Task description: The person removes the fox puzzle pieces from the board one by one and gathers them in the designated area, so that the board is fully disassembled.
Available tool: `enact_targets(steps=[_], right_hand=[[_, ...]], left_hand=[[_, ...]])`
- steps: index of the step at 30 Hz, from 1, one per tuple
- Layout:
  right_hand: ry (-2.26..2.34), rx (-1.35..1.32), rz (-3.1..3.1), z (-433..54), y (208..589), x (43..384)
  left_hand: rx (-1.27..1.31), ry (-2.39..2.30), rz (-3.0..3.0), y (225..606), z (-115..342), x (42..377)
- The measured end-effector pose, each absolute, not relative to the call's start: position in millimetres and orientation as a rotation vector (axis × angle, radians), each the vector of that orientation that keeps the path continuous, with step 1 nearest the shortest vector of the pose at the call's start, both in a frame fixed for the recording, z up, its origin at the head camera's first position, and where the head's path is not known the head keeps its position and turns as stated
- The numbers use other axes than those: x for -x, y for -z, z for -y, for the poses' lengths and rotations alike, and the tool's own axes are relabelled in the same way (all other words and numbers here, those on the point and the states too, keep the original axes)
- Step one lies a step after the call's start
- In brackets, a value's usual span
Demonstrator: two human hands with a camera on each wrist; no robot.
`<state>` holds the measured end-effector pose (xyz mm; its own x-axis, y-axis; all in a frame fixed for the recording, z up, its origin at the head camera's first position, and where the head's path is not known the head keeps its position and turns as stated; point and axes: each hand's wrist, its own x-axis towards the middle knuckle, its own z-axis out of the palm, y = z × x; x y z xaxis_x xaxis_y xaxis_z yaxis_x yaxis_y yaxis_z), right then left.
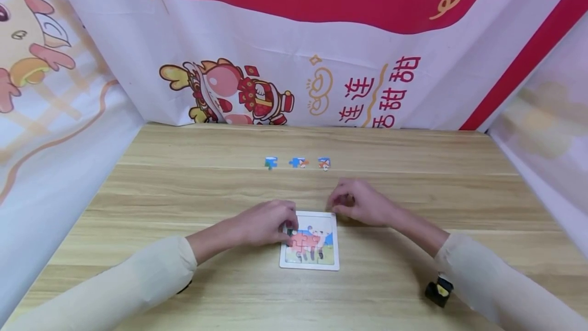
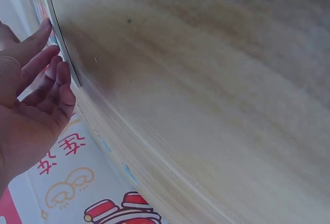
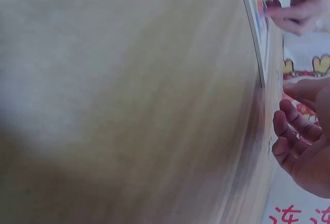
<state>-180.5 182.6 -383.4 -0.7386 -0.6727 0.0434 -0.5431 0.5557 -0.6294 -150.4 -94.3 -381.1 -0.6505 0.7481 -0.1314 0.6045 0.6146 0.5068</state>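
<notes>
A small jigsaw puzzle in a white frame (image 1: 310, 265) lies on the table, showing a pink animal picture and a pale bare strip along its far side. My left hand (image 1: 271, 222) reaches over its left side. Thumb and forefinger straddle a green-and-dark puzzle piece (image 1: 289, 231), which the fingers partly hide. In the right wrist view the left hand's fingers (image 3: 281, 11) touch the puzzle surface. My right hand (image 1: 363, 202) hovers by the far right corner of the frame, fingers loosely curled, with nothing seen in it. Three loose pieces (image 1: 271, 163) lie in a row beyond.
The wood-grain table (image 1: 206, 157) extends around the puzzle. A printed white-and-red cloth (image 1: 303, 40) hangs behind it, with more cloth at both sides. A black wrist device (image 1: 438, 291) shows below the right sleeve.
</notes>
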Motion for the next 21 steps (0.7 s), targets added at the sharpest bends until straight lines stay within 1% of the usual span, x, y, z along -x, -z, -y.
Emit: enact_targets(steps=[11,17,21], right_hand=[[0.668,1.355,-2.499,-174,390,142],[0.562,1.576,-2.511,-170,396,136],[0.549,1.581,-2.522,-169,398,134]], left_hand=[[-1.124,-0.620,-2.512,384,95,152],[-1.104,-0.589,-2.550,384,95,152],[-1.084,-0.594,-2.549,383,94,151]])
